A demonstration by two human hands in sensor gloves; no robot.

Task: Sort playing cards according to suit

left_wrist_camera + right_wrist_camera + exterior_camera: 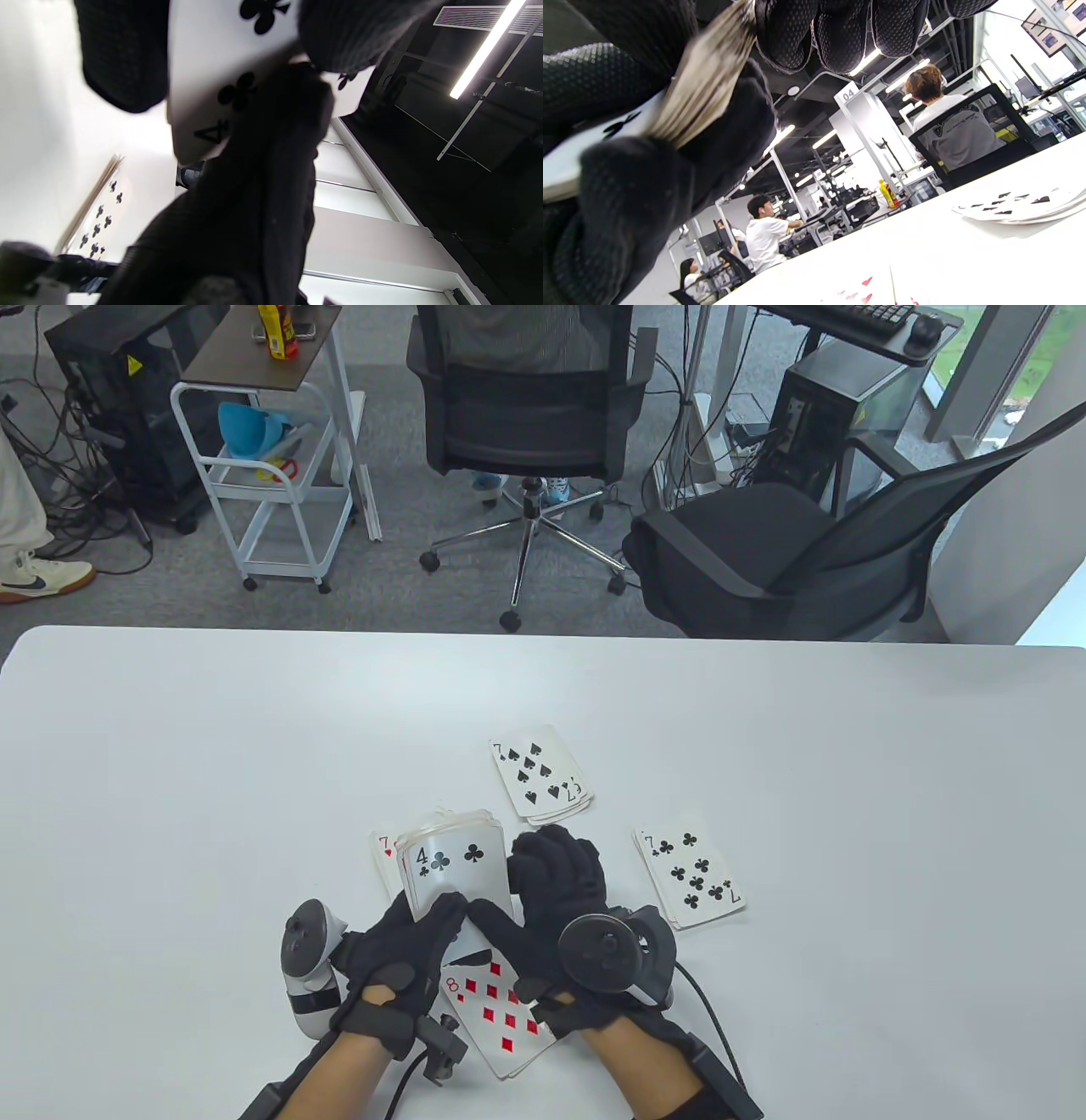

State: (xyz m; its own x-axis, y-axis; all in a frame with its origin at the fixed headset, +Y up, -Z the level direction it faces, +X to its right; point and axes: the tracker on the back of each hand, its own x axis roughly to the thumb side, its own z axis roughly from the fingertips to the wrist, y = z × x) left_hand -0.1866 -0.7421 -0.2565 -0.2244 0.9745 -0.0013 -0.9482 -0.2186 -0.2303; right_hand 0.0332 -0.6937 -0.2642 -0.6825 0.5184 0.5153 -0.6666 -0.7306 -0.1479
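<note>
My left hand [399, 959] holds a face-up deck [454, 869] with the 4 of clubs [220, 76] on top, just above the table. My right hand [551, 899] is at the deck's right side; its thumb rests on the top card next to my left thumb and its fingers curl behind the deck's edge [704, 80]. On the table lie a spades pile topped by a 7 [539, 772], a clubs pile topped by a 7 [689, 875], a diamonds pile topped by an 8 [496, 1010] under my hands, and a hearts pile showing a red 7 [384, 848] behind the deck.
The white table [170, 780] stretches wide to the left, right and far side of the piles. Office chairs [526, 398] and a white cart [271, 475] stand beyond the far edge. The clubs pile also shows in the left wrist view [99, 216].
</note>
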